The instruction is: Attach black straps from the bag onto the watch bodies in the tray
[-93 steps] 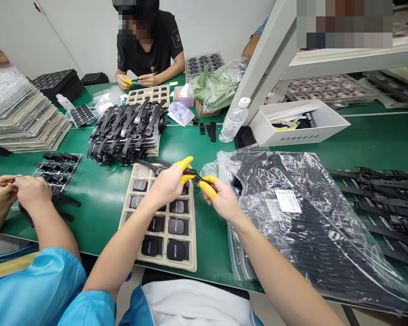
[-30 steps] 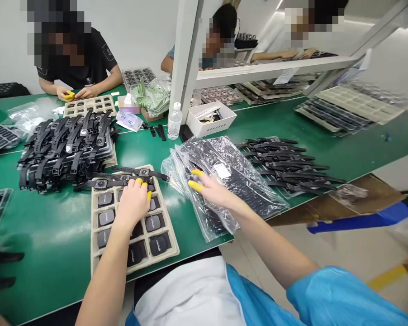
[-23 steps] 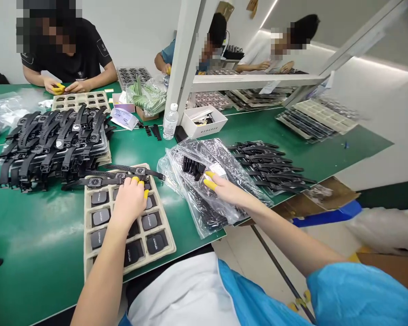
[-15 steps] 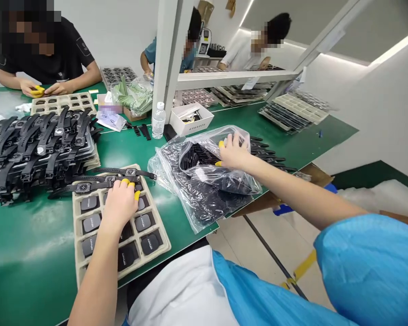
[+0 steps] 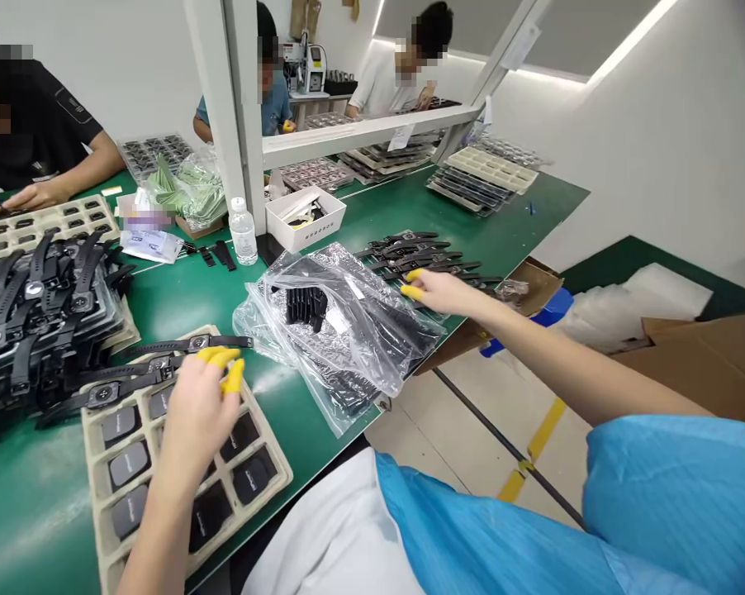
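Observation:
My left hand (image 5: pixel 199 405), yellow cots on its fingertips, hovers over a beige compartment tray (image 5: pixel 279 467) with its fingers bent and apart; nothing shows in them. Dark square pieces with small lettering, such as this black one (image 5: pixel 253 474), sit in the tray's cells. Several black-strapped watches (image 5: pixel 162 369) lie across the tray's far edge. My right hand (image 5: pixel 442 292), also with yellow cots, is held out beside a row of black watches (image 5: pixel 410 248), thumb and finger apart and empty. Between my hands lies a clear plastic bag (image 5: pixel 360 330) with black pieces inside.
A large pile of strapped watches (image 5: pixel 26 330) fills the left side. Behind the bag stand a water bottle (image 5: pixel 243 233) and a white box (image 5: pixel 304 219). Stacked trays (image 5: pixel 484 178) are at the far right. Co-workers sit across the green table (image 5: pixel 180 289). A cardboard box (image 5: pixel 707 355) stands at right.
My right hand has let go of the plastic bag and moved off to its right; the bag has settled flatter. My left hand has lifted slightly from the watches. The view has swung right.

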`<state>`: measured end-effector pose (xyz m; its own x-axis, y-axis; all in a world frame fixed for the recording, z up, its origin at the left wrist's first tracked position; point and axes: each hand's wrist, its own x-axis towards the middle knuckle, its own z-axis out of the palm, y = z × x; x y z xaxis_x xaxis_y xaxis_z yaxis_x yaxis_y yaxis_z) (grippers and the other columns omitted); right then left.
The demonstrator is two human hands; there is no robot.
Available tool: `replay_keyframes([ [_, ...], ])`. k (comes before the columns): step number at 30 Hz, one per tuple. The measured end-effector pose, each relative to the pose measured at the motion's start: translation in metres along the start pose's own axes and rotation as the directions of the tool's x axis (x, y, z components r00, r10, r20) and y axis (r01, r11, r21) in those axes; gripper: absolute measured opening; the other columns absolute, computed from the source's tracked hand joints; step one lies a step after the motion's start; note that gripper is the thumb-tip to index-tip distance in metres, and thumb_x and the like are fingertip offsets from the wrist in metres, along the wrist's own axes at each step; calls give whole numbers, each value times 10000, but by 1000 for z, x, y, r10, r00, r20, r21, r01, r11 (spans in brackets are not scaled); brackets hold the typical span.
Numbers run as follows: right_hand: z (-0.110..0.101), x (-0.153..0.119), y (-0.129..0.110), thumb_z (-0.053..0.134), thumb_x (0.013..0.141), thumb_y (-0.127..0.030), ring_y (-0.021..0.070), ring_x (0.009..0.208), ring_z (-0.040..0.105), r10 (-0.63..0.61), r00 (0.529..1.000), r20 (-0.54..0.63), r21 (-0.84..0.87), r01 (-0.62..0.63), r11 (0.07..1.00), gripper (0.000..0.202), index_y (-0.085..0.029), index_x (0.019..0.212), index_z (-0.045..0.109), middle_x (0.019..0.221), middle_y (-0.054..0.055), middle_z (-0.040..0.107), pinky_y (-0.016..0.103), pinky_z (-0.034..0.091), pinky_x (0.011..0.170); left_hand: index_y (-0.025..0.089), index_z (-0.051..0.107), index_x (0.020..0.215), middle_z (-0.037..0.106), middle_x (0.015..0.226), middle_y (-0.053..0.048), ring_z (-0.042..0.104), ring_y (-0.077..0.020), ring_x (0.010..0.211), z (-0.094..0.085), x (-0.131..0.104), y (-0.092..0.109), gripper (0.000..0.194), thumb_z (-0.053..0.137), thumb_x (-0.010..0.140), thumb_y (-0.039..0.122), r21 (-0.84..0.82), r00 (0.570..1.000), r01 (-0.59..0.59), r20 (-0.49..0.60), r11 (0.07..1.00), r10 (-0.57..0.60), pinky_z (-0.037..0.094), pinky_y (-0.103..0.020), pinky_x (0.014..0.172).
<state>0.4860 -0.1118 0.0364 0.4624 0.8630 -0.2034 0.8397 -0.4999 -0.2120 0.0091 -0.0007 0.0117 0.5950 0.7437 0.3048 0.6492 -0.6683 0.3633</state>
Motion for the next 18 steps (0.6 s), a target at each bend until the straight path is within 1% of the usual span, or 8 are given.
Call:
replay_keyframes([
  [3,23,1,27,536,968,-554,348,845,715,103,981,165,-152,-78,985,413,-183,1077,679,931,175,760,439,538,767,145,625,1338,668,1342,-175,592,-325,1288,17,19,60,482,530,1002,477,-236,980,-20,188,972,65,504,-487,1115],
  [5,34,-3,37,570,940,-579,328,779,687,135,967,218,-144,-105,984,375,-216,912,660,864,159,733,423,512,720,142,616,1342,653,1377,-192,583,-343,1321,37,33,101,581,608,953,573,-336,937,52,341,940,70,505,-485,1118],
  [8,45,-14,48,636,892,-561,260,735,639,22,956,291,90,-51,995,364,-227,750,609,810,104,698,368,483,675,161,685,1127,699,1261,-200,616,-387,1251,73,46,141,555,709,849,640,-425,867,173,494,888,67,512,-522,1082],
  [10,46,-21,51,659,858,-583,194,643,568,-56,957,285,335,-45,941,382,-220,750,608,729,49,647,316,443,589,185,688,964,738,1147,-169,656,-374,1163,95,50,150,401,710,839,565,-531,824,292,562,796,72,512,-536,1064],
  [12,40,-24,49,679,825,-617,134,514,439,-35,969,247,567,-115,815,407,-216,796,613,621,-6,556,273,350,480,196,666,820,756,1095,-138,680,-343,1113,112,51,147,240,682,810,435,-672,808,469,588,573,27,516,-516,1057],
  [14,24,-20,35,717,798,-605,104,441,334,37,978,203,737,-178,653,405,-216,808,607,561,-32,490,257,259,416,192,662,765,762,1096,-127,681,-336,1145,122,52,137,164,656,730,352,-778,802,595,590,200,-91,526,-494,1050],
  [16,0,-10,10,762,775,-539,112,439,370,58,992,115,849,-129,513,362,-219,771,592,580,-11,522,259,271,401,182,675,796,758,1121,-137,664,-356,1210,124,55,126,197,641,675,334,-797,770,578,604,-175,-207,546,-511,1025],
  [18,-28,3,-24,774,784,-475,139,478,443,11,1000,-29,913,22,406,320,-228,746,574,598,4,537,275,351,428,177,666,831,749,1170,-148,658,-375,1240,122,57,118,219,636,680,333,-765,746,504,620,-402,-243,570,-549,992],
])
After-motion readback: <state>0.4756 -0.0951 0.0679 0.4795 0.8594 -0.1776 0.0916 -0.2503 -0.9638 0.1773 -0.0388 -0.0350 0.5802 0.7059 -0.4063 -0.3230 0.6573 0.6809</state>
